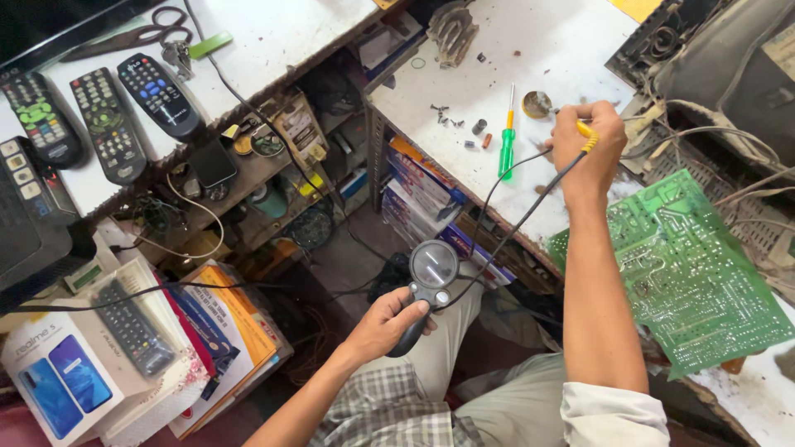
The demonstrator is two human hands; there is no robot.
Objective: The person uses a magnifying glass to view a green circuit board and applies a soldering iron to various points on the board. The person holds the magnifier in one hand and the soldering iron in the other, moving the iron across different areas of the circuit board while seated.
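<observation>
While gripping, soldering iron (586, 136) mostly hidden by right fingers (580, 124); left fingers (396, 319) around magnifier (431, 277).

— What is the right hand (586, 136) covering?

— Its fingers are wrapping the yellow-handled tool (589, 137), so the tip is staying hidden. The small round tin (537, 103) beside it is too small to read.

— And at the edges?

— The green circuit board (687, 265) is disappearing under the forearm on its near left side. The black remote (33, 116) at far left is being cut by the frame. The screws (447, 116) are blurring into specks.
</observation>
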